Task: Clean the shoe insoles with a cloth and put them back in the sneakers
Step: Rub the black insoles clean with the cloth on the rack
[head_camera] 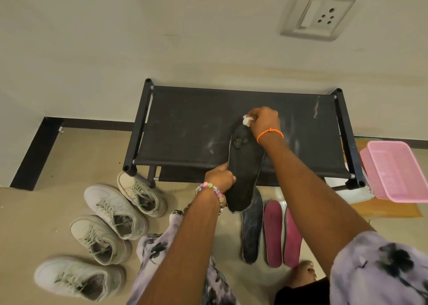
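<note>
— Insole (243,175), black, propped over shoe rack (185,124) edge; heel gripped by left hand (220,177), fingers curled.
— Cloth (247,120)?
— Mostly hidden, white scrap pinched in right hand (264,119) at toe end.
— Others?
— Dark insole (251,235) partly covered, two pink insoles (273,233) on floor; four sneakers (115,212) left.

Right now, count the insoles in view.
4: one black insole held in both hands over the rack, one dark insole and two pink insoles on the floor.
</note>
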